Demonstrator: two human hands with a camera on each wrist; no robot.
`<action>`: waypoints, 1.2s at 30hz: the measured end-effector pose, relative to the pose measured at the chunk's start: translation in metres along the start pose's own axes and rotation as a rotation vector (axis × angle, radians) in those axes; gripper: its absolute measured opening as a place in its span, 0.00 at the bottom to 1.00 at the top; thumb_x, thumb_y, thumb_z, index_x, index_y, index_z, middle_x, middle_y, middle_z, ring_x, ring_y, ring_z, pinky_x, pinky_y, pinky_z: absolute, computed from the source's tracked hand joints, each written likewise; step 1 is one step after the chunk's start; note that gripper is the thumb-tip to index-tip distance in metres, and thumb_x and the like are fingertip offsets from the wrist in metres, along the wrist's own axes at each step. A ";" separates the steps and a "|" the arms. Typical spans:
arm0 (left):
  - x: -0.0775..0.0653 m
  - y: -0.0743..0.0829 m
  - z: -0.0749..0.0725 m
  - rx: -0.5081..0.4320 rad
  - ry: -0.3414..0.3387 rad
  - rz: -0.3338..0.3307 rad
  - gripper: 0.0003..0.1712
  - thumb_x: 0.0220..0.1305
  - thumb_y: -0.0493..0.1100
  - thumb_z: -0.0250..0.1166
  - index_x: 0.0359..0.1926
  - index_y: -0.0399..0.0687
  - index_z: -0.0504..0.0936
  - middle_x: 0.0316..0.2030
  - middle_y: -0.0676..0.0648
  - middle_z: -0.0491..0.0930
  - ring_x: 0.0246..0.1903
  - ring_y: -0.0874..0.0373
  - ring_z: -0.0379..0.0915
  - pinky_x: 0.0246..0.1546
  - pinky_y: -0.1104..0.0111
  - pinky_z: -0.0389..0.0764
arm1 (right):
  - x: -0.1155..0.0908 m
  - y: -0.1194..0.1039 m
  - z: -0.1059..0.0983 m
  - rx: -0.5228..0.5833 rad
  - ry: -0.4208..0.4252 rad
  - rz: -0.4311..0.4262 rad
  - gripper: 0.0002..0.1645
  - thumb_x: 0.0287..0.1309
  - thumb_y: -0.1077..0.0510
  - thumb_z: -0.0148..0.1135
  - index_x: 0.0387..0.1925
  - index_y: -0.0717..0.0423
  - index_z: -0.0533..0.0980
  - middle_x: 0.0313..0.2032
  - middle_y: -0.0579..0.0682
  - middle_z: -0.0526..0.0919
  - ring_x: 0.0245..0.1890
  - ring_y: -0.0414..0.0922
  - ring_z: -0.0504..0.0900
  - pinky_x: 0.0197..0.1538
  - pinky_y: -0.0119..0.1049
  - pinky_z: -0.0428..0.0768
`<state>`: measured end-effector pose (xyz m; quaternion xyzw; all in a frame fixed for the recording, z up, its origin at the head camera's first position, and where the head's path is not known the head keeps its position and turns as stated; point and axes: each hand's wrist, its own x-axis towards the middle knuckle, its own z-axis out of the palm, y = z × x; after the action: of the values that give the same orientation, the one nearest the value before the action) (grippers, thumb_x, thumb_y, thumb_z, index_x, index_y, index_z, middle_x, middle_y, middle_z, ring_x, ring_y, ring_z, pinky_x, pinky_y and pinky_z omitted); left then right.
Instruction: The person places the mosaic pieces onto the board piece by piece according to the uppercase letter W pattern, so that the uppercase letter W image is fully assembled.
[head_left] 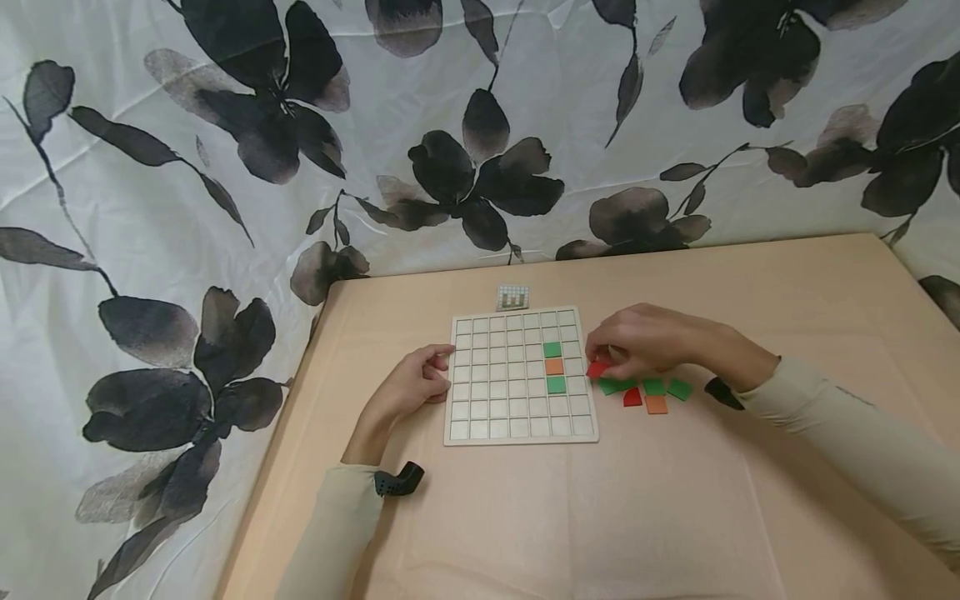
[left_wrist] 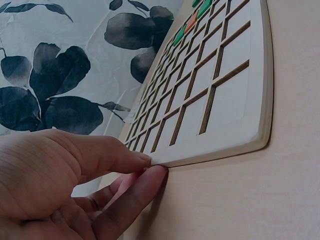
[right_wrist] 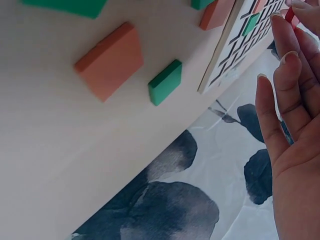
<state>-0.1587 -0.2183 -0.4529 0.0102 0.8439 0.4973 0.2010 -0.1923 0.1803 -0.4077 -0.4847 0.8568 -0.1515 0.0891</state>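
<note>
A square white grid board [head_left: 525,441] lies flat on the table. In one of its columns toward the right sit a green tile [head_left: 552,349], an orange tile [head_left: 554,366] and another green tile [head_left: 556,384]. My left hand [head_left: 411,383] pinches the board's left edge, thumb tip [left_wrist: 142,159] at the rim and fingertips just beneath it. Beside the right edge, my right hand [head_left: 651,337] holds a red tile [head_left: 597,369] between thumb and index finger; the other fingers extend loosely in the right wrist view. Several loose tiles lie under and near this hand, partly covered by it.
Among the loose tiles are a red one [head_left: 632,397], an orange one [head_left: 656,405] and a green one [head_left: 679,389]. Behind the board's top edge lies a small card [head_left: 513,297] with a grid print. A flowered cloth [head_left: 450,100] hangs behind the table [head_left: 600,517].
</note>
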 end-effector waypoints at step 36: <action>0.000 0.002 0.000 -0.008 0.000 -0.007 0.37 0.62 0.23 0.63 0.70 0.47 0.71 0.50 0.41 0.68 0.39 0.53 0.73 0.37 0.64 0.86 | 0.037 -0.021 0.019 -0.005 -0.055 -0.161 0.11 0.60 0.43 0.71 0.35 0.42 0.81 0.25 0.37 0.78 0.25 0.30 0.68 0.29 0.26 0.69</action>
<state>-0.1593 -0.2168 -0.4517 0.0065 0.8420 0.4999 0.2026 -0.1888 0.1354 -0.4181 -0.5563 0.8127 -0.1425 0.0990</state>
